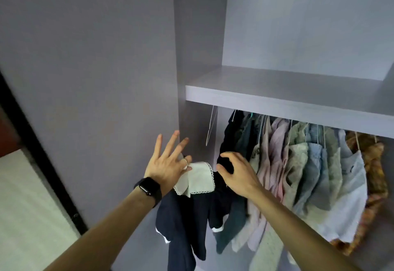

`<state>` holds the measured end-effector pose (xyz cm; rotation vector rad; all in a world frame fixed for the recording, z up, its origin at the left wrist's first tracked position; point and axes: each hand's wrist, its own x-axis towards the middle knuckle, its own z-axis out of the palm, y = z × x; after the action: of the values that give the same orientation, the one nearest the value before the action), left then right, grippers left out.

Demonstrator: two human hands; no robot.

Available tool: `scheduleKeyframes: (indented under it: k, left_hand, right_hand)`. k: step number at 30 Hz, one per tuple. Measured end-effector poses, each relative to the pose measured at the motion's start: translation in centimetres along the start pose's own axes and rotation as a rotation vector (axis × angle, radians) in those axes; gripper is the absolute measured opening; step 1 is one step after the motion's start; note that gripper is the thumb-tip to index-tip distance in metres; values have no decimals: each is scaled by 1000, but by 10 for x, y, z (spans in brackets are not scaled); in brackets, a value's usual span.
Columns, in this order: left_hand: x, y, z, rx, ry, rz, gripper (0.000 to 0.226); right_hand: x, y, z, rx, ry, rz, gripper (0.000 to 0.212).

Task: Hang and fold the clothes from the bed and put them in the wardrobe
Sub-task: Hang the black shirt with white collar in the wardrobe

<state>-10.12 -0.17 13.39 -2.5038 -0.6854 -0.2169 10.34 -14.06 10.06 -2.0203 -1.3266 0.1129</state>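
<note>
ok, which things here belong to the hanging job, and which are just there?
Job: navy garment with white collar; left hand; right hand; row of hung clothes.
Just there: bare wire hanger; shelf; black watch.

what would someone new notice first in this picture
Two hands meet in the middle: the left hand, fingers spread, and the right hand, fingers curled, at a dark garment with a white lace collar. To the right, a packed row of hanging clothes fills the space under the grey shelf.
</note>
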Motion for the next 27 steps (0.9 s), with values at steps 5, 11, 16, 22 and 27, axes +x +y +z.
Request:
scheduleKeyframes:
  k: [5,11,16,22,27]
  left_hand:
    - [21,-28,-1,149,37,-128,30]
    - [39,-41,28,322,44,-172,39]
    - [36,-49,62,400,97,-111,45]
    - [34,-49,85,482,141,-74,48]
    - [29,-45,89,440,55,-75,48]
  right_hand:
    - [84,7,23,28,-80,101,55]
    - [172,25,87,120,8,307,63]
    - [211,43,146,147,151,374,61]
    - [234,49,159,282,333,437,38]
    - [221,35,121,150,431,407,60]
